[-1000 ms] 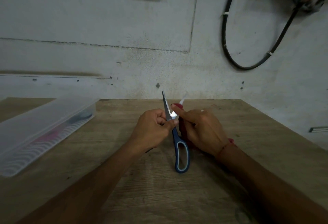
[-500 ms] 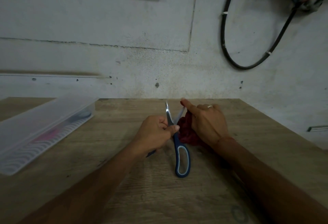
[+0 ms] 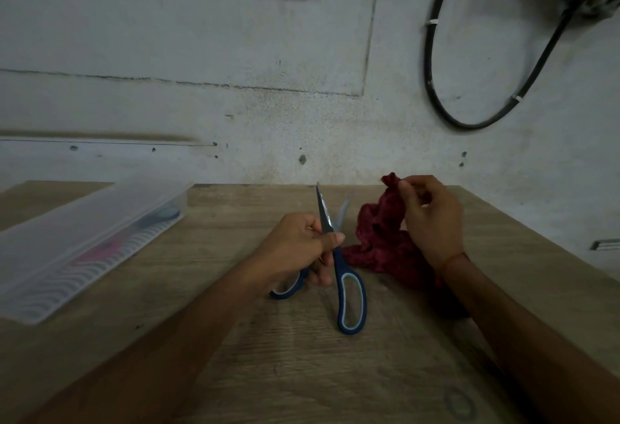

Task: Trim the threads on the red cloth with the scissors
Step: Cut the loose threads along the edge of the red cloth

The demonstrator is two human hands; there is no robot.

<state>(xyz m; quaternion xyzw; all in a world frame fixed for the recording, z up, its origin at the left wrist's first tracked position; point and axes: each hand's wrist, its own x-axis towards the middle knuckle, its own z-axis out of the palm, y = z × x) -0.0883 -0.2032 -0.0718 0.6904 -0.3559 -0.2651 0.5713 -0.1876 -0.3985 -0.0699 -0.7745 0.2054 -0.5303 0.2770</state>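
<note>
Step in hand: setting up a cut, none under way. Left hand (image 3: 298, 245) gripped the scissors (image 3: 342, 272) around the pivot, fingers (image 3: 335, 239) curled round them. One handle loop was tucked under the palm and the other hung free above the tabletop (image 3: 302, 373). Blades stood apart, tips pointing up and away.

Right hand (image 3: 432, 219) pinched the top corner of the cloth (image 3: 379, 239), fingers (image 3: 407, 188) clamped on it. That corner was lifted and the rest sagged in a crumpled heap onto the tabletop, just right of the scissors. Blades were near the cloth but not touching it. Loose threads were too small to make out.

A clear box (image 3: 84, 239) sat at far left, well apart.

Judged early to mid task, with the right hand likely hunting for the edge with a stray thread. The next move called for pulling that edge taut, bringing the open blades onto the thread only, and closing without nicking the fabric. The left grip sat high on the scissors, so it probably needed shifting into the loops first.
</note>
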